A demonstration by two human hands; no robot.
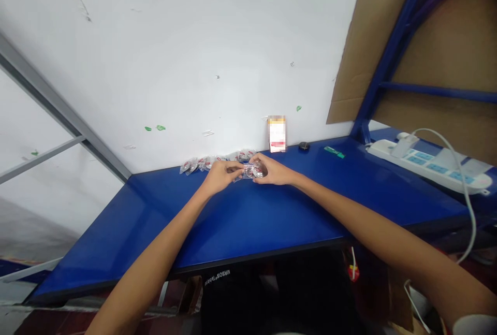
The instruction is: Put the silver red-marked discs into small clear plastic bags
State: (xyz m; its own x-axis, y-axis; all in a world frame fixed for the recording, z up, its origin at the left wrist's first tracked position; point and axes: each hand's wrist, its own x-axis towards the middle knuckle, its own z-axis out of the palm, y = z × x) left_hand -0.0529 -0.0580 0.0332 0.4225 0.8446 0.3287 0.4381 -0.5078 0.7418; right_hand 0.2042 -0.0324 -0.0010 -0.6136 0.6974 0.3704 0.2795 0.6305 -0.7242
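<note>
Between my two hands is a small clear plastic packet (pixel 255 170) with red print and something silvery inside that I cannot make out. My left hand (pixel 223 175) pinches the packet's left edge between thumb and fingers. Curled around its right side, my right hand (pixel 271 169) grips it with thumb below and fingers above. Just behind my hands, a row of similar packets (pixel 205 163) lies along the back of the blue table (pixel 240 221), against the wall. My fingers hide part of that row.
A phone with a lit screen (pixel 277 134) leans on the white wall. Right of it lie a small black object (pixel 304 146) and a green item (pixel 334 151). A white power strip (pixel 427 164) with a cable occupies the right side, near a blue metal frame (pixel 388 66).
</note>
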